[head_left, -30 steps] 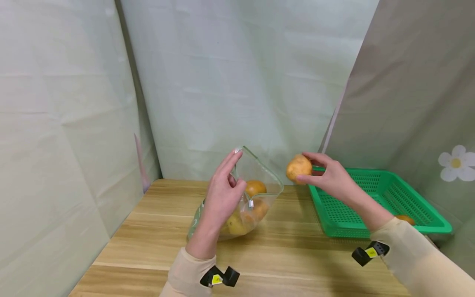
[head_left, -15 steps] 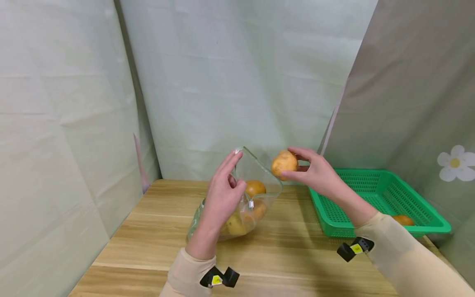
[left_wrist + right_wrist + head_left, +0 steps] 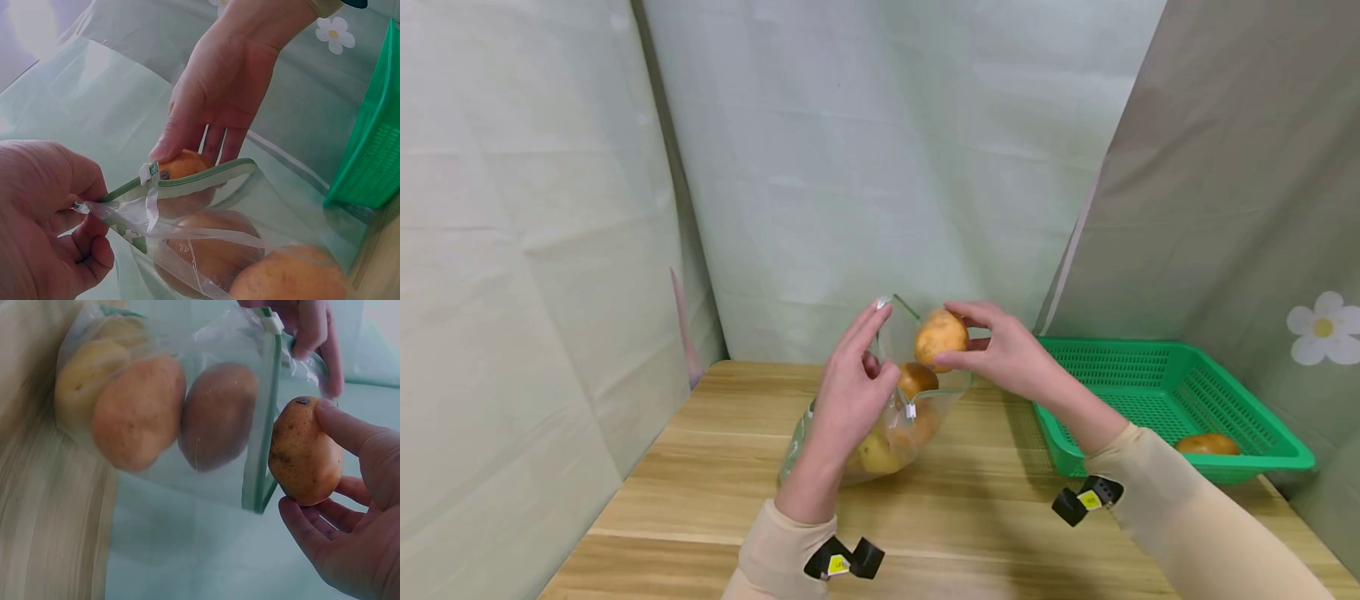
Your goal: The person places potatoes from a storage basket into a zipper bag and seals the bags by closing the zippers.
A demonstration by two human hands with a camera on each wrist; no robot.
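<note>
The left hand pinches the clear bag's rim; the right hand grips a potato, seemingly just outside the bag's mouth, fingers partly hiding it.

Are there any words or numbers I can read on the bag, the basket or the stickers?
No readable text anywhere.
Yellow wrist tags: marks too small to read.
Clear bag: no print.
Green basket: no label.
White flower on the wall: a picture, not words.

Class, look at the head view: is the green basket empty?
No, one potato lies in the green basket near its front right corner.
</note>
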